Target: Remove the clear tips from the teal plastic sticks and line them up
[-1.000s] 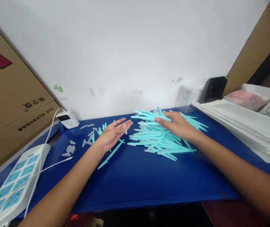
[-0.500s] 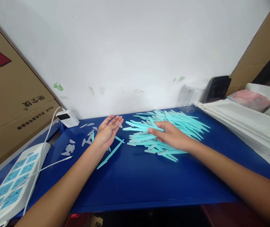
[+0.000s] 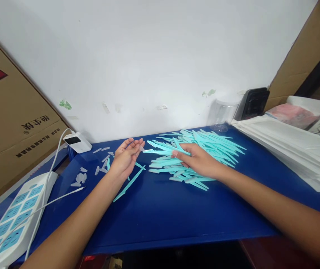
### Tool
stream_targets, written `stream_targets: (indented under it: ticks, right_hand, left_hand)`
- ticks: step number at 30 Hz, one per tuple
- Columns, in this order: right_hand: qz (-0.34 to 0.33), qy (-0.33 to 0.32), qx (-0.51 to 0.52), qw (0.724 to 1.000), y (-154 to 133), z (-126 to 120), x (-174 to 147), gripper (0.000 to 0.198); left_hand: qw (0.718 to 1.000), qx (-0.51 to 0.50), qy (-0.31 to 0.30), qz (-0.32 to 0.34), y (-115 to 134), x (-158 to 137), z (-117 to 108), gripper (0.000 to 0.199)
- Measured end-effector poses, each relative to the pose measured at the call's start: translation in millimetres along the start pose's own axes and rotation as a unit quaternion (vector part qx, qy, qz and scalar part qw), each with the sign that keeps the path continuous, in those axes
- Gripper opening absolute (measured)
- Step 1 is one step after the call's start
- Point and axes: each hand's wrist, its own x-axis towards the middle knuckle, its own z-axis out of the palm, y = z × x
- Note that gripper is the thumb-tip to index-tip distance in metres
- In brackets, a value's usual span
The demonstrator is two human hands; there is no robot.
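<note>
Between the thumb and fingertips of my left hand [image 3: 126, 158] is a small clear blade cap [image 3: 141, 148]. My right hand [image 3: 195, 158] is closed on turquoise eyebrow razors [image 3: 164, 149], their blade ends pointing left toward the cap. A slight gap seems to separate the cap from the nearest blade. Under and behind my right hand lies a large pile of eyebrow razors [image 3: 216, 145], many with caps on. A few loose razors [image 3: 130, 184] rest below my left hand. Several loose clear caps [image 3: 81, 177] are scattered to its left.
A white power strip [image 3: 22, 213] with a cable lies at the left, near a small white device [image 3: 77, 142]. A clear plastic jar [image 3: 224, 114] stands against the wall at the back right. White stacked sheets [image 3: 283, 145] cover the right side of the blue table [image 3: 176, 216].
The view has shifted slightly. My hands are a little closer together, with the cap nearer to a razor's blade end; both hands keep their hold.
</note>
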Motion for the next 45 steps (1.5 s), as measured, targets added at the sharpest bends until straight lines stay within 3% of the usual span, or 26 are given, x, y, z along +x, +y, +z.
stream_targets:
  ticks: [6,19,34,37,40,42,45]
  right_hand:
    - [-0.021,0.027,-0.011,0.999,2,-1,1,0.040]
    - [-0.039,0.040,-0.009,0.998,2,-2,0,0.042]
    - [-0.050,0.043,-0.014,0.998,1,-4,0,0.046]
    - [-0.036,0.051,0.006,0.998,-1,-8,1,0.047]
    - [-0.019,0.076,-0.001,0.997,-3,-15,2,0.047]
    - [-0.012,0.090,-0.004,0.996,-4,-20,1,0.048]
    - [-0.009,0.095,-0.007,0.995,-4,-26,2,0.049]
  left_hand:
    - [0.999,0.017,-0.028,0.010,1,-1,0,0.031]
    - [0.977,0.136,-0.163,0.000,-4,-7,-5,0.036]
    - [0.970,0.147,-0.192,0.009,1,-16,1,0.031]
    - [0.975,0.144,-0.164,0.043,3,-19,5,0.028]
    - [0.979,0.171,-0.071,0.085,5,-17,3,0.021]
    - [0.984,0.167,-0.028,0.061,6,-14,-1,0.022]
    - [0.992,0.119,-0.023,-0.025,8,-7,-6,0.018]
